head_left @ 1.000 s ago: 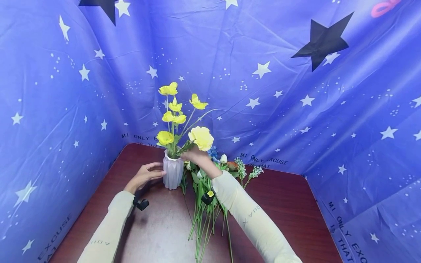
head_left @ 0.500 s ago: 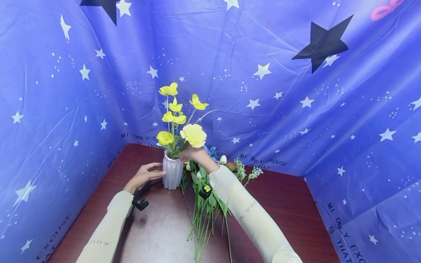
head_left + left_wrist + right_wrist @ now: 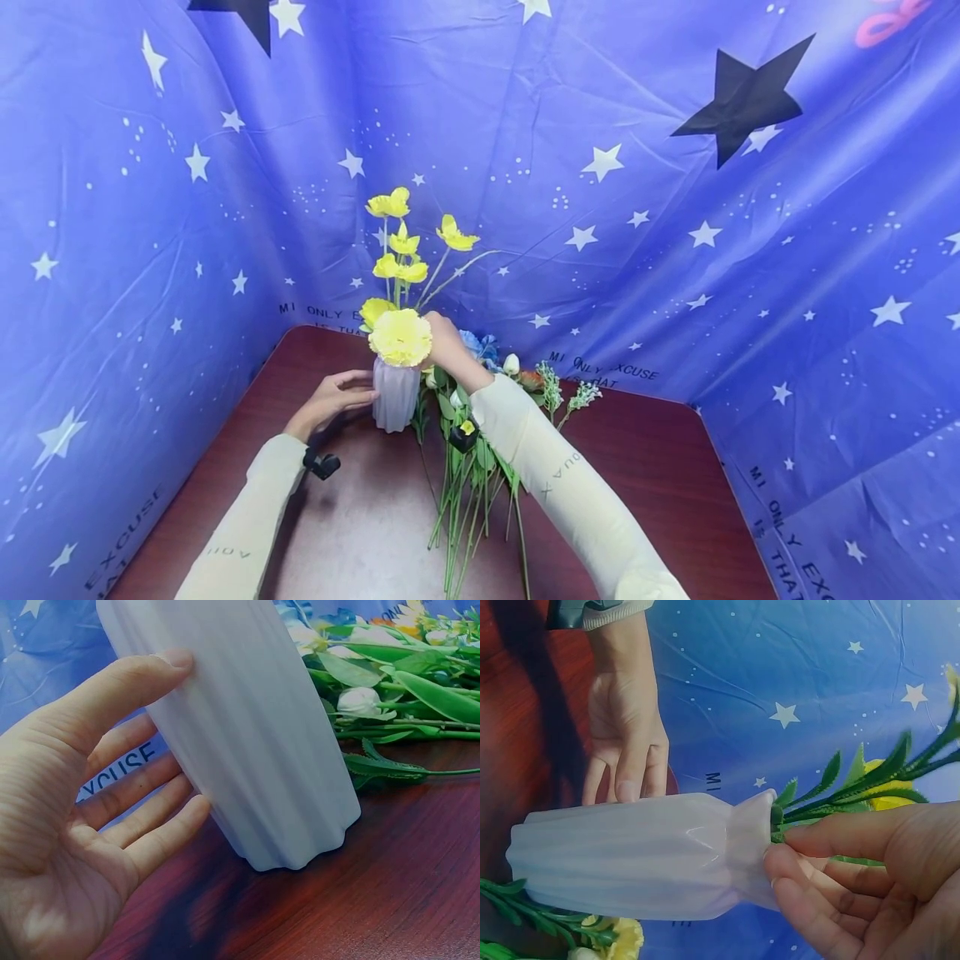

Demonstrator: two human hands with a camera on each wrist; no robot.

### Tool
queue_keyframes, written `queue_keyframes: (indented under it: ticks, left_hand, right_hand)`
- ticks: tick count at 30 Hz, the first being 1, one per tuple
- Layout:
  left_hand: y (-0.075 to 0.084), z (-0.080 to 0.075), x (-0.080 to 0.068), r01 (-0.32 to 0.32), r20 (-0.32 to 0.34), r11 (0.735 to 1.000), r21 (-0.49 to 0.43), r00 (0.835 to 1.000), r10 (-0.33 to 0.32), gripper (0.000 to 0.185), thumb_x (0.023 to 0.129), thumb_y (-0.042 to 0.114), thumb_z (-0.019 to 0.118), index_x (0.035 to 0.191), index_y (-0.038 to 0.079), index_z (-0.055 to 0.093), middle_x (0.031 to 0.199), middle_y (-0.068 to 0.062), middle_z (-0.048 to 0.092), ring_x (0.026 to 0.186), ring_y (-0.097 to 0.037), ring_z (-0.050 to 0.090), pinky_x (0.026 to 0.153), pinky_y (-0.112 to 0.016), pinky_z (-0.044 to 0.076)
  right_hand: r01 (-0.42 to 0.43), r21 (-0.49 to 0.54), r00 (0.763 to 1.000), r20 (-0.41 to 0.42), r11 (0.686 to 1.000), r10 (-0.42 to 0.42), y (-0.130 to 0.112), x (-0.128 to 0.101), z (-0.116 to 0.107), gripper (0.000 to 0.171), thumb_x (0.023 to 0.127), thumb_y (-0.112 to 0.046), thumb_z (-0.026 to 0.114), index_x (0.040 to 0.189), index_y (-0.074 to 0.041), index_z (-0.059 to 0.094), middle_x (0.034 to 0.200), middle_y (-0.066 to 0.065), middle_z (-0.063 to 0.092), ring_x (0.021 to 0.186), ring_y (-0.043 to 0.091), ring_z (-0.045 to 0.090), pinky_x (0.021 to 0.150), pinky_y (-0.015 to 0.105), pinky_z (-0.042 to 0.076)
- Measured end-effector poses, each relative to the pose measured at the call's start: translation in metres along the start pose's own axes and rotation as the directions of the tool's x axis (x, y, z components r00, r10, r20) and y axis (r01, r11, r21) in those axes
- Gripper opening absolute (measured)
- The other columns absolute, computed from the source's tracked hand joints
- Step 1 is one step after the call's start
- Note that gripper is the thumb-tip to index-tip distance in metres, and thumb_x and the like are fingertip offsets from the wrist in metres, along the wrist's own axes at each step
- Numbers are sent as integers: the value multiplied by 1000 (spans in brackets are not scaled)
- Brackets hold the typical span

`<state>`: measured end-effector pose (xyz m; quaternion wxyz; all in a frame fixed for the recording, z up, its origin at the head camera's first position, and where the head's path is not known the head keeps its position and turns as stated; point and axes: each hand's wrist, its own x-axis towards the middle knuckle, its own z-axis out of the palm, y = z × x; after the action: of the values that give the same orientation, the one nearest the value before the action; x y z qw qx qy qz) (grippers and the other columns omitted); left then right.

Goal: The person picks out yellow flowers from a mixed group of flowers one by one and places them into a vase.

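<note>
Seating a yellow carnation in a ribbed white vase on a dark wooden table.

Item: pale ribbed white ceramic vase (image 3: 395, 400), upright on the reddish-brown wooden table (image 3: 360, 517), near its far left corner. Contents: several tall yellow artificial poppy stems (image 3: 397, 250) with green leaves, plus the full yellow carnation bloom (image 3: 400, 337) now sitting low at the vase mouth. Right hand (image 3: 444, 340): fingers and thumb pinched round the green carnation stem (image 3: 795, 814) just at the rim. Left hand (image 3: 330, 400): fingers straight, fingertips (image 3: 176, 660) pressed flat against the vase wall, bracing it. Handling advice: keep the brace firm and feed the stem straight down, since a sideways push would likely tip the narrow base. Beside the vase, loose: a bundle of green-stemmed mixed flowers (image 3: 472, 467) lying flat on the table.
</note>
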<state>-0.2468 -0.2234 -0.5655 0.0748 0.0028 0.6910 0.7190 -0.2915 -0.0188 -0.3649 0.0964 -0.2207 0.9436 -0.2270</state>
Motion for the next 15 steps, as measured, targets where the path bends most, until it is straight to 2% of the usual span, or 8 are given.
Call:
queue_keyframes:
  ticks: [2, 4, 7, 8, 11, 13, 14, 15]
  left_hand:
    - [0, 0, 0, -1, 1, 1000, 3, 1000, 1, 64, 93, 11, 75, 145, -11, 45, 144, -33, 52, 112, -12, 67, 108, -53, 52]
    - [0, 0, 0, -3, 2, 1000, 1, 1000, 3, 64, 93, 11, 75, 145, -11, 45, 143, -33, 53, 111, -11, 67, 108, -53, 52]
    - [-1, 0, 0, -4, 0, 1000, -6, 1000, 4, 64, 92, 10, 75, 145, -11, 46, 142, -31, 56, 109, -9, 67, 107, -52, 53]
    - [-1, 0, 0, -4, -2, 1000, -8, 1000, 3, 64, 92, 10, 75, 144, -11, 46, 142, -30, 56, 109, -8, 67, 107, -52, 53]
    - [-2, 0, 0, -4, -2, 1000, -14, 1000, 4, 63, 93, 9, 75, 145, -11, 46, 142, -30, 56, 108, -7, 68, 107, -51, 53]
    - [-1, 0, 0, -4, 0, 1000, -11, 1000, 4, 63, 93, 9, 75, 145, -11, 46, 143, -32, 54, 108, -8, 68, 107, -51, 53]
    - [-1, 0, 0, -4, -1, 1000, -11, 1000, 4, 63, 93, 9, 75, 145, -11, 46, 143, -32, 54, 108, -8, 68, 106, -51, 54]
    - [-1, 0, 0, -3, 0, 1000, -8, 1000, 3, 63, 93, 9, 74, 145, -11, 45, 143, -32, 54, 108, -8, 68, 107, -51, 54]
  right_hand:
    - [16, -11, 1000, 4, 1000, -16, 6, 3, 1, 48, 69, -1, 89, 113, 2, 69, 106, 20, 72, 99, 34, 71, 83, 37, 65]
    - [94, -9, 995, -32, 996, -94, 30, 23, 16, 47, 65, -8, 91, 107, -4, 70, 96, 13, 72, 87, 28, 71, 74, 32, 65]
    - [92, -43, 995, -44, 995, -94, 38, 29, 20, 40, 64, -11, 91, 98, -4, 71, 88, 12, 71, 78, 26, 69, 66, 30, 63]
    - [106, -60, 991, -72, 993, -111, 54, 44, 31, 41, 61, -16, 93, 94, -7, 71, 84, 10, 71, 75, 25, 68, 65, 30, 63]
    - [38, -47, 998, -49, 998, -40, 37, 21, 14, 38, 64, -8, 91, 95, 1, 71, 90, 17, 72, 82, 31, 71, 73, 35, 65]
    - [58, -31, 995, -79, 998, -60, 34, 11, 9, 33, 64, -5, 91, 89, 1, 70, 86, 17, 73, 79, 31, 70, 74, 34, 65]
    - [48, 19, 996, -77, 999, -46, 36, 9, 8, 30, 65, -3, 91, 88, 1, 70, 85, 17, 73, 77, 30, 71, 74, 36, 66]
    - [20, 68, 998, -61, 997, -16, 20, -11, -6, 24, 68, 4, 86, 85, 3, 70, 85, 19, 74, 75, 30, 71, 73, 35, 66]
